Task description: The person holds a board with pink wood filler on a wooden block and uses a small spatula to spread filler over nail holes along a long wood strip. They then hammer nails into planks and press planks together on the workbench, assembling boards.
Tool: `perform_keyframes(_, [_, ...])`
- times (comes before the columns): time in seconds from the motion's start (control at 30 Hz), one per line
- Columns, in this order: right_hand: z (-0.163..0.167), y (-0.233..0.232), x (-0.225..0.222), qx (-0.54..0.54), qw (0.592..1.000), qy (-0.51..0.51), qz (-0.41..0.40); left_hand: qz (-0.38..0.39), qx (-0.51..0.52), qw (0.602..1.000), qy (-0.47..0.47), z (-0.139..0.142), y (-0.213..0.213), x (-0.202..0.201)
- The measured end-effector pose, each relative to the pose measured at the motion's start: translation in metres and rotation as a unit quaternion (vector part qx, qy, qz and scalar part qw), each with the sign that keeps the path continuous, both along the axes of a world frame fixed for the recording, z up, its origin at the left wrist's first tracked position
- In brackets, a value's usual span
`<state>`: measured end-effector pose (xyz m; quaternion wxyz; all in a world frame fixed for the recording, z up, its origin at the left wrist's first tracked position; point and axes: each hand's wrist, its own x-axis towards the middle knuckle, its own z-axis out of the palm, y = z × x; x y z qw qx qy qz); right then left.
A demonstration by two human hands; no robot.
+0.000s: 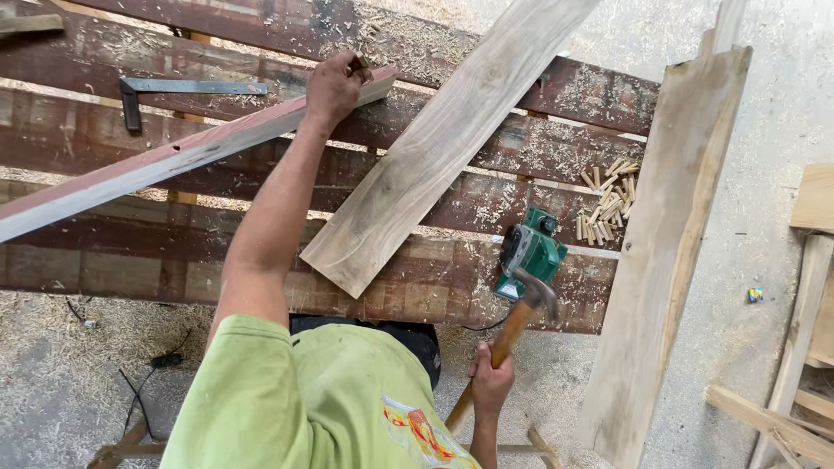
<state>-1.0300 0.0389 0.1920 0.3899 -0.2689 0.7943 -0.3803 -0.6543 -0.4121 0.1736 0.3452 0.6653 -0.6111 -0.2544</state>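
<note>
Left hand (pixel 334 87) clamped on reddish wood strip (pixel 174 161), rough, sawdust-flecked. Right hand (pixel 492 382) fisted round claw hammer (pixel 512 334), wooden handle, steel head. Green power planer (pixel 530 252) beside pale dowel pegs (pixel 606 204).

Left arm: bare, stretched far forward and up, elbow nearly straight. Left hand (pixel 334 85): palm down, fingers curled closed in a grip. Right arm: mostly hidden, forearm low, close to torso. Right hand (pixel 492 379): fist closed in a grip, knuckles outward.
</note>
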Motion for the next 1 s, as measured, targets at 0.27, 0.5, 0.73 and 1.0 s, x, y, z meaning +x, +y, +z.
perform_keyframes(0.27, [0.005,-0.141,0.060,0.047,0.973,0.048,0.220,-0.004,-0.051,0.994,-0.100,-0.028,-0.013,0.000])
perform_keyframes(0.5, [0.031,-0.284,0.108,-0.094,0.918,0.058,0.381,-0.042,-0.058,0.985,-0.159,-0.051,-0.014,-0.009])
perform_keyframes(0.73, [0.036,-0.379,0.158,-0.027,0.876,0.177,0.447,-0.013,-0.113,0.978,-0.177,-0.063,-0.017,-0.006])
perform_keyframes(1.0, [0.041,-0.379,0.167,-0.009,0.889,0.108,0.445,-0.024,-0.083,0.977,-0.192,-0.067,-0.020,-0.001])
